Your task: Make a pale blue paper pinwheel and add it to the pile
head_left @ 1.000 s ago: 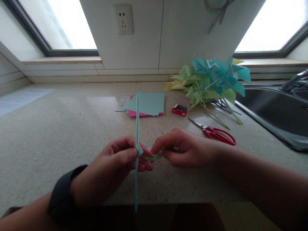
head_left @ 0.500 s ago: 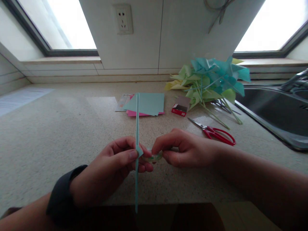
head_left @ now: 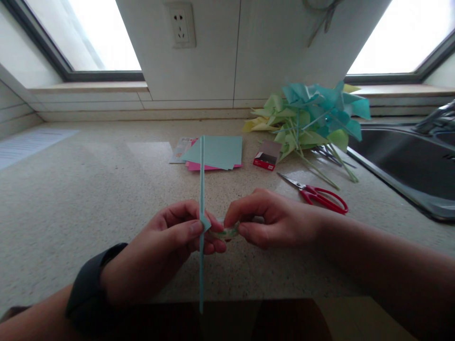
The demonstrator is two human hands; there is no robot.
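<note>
Between thumb and fingers, my left hand (head_left: 177, 232) pinches a thin light-blue paper stick (head_left: 202, 184), held upright near the counter's front edge. A small folded blue paper tip (head_left: 205, 223) sticks out from the stick at my thumb. Just right of it is a small roll of clear tape (head_left: 227, 232), lying against the fingers of my left hand. My right hand (head_left: 266, 220) is closed, thumb and index finger pinching at the tape roll. Its other fingers are curled and partly hidden.
Blue and pink paper sheets (head_left: 222, 151) lie behind my hands, beside a small red box (head_left: 265, 160). Red-handled scissors (head_left: 320, 196) rest beyond my right wrist. Paper pinwheels (head_left: 316, 113) are piled at the back right, by the sink (head_left: 408, 170). A printed sheet (head_left: 31, 144) lies far left.
Almost nothing differs. Both hands keep their hold on the stick and the tape roll; the view has shifted very slightly.
</note>
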